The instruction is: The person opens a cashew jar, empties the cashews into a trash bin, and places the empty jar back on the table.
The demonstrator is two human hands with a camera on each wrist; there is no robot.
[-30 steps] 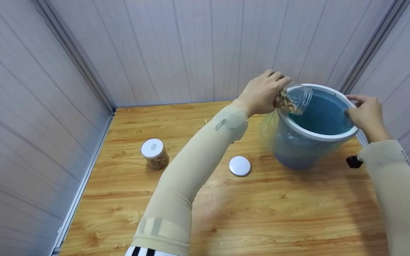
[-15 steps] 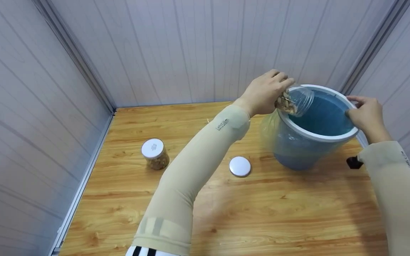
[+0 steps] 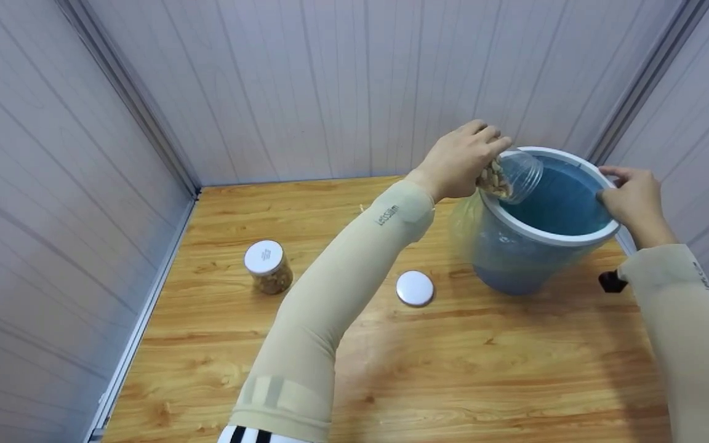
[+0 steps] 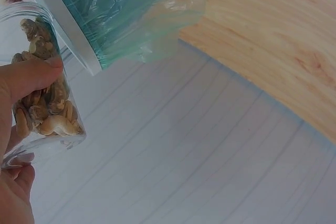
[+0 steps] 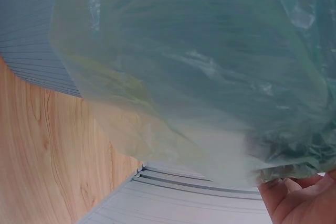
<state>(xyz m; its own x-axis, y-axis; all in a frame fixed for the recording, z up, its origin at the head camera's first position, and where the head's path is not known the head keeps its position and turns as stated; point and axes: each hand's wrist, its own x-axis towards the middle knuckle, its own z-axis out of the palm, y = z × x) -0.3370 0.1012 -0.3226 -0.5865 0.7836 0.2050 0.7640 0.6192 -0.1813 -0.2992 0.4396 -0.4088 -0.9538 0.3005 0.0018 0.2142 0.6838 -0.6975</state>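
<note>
My left hand [image 3: 462, 160] grips a clear jar [image 3: 524, 175] and holds it tilted, its mouth over the near-left part of the bin's opening. Brown and tan dried pieces [image 4: 47, 98] fill much of the jar; the left wrist view shows them through its wall beside my thumb. The blue trash bin [image 3: 505, 280] stands upright on the table, with a white rim [image 3: 551, 235] and a thin greenish-yellow bag [image 5: 184, 77] hanging over its outside. At the rim's right side, my right hand [image 3: 634, 197] pinches the edge and bag, thumb inside. The bin's bottom is hidden.
A second jar [image 3: 273, 277] with a white lid and similar contents stands on the wooden table [image 3: 484, 375] at left. A loose white lid [image 3: 415, 288] lies between it and the bin. Pale panel walls [image 3: 342, 92] enclose the back and sides.
My left hand has shifted slightly right with the jar, and its mouth now turns a little more toward the camera. The right hand and bin look unmoved.
</note>
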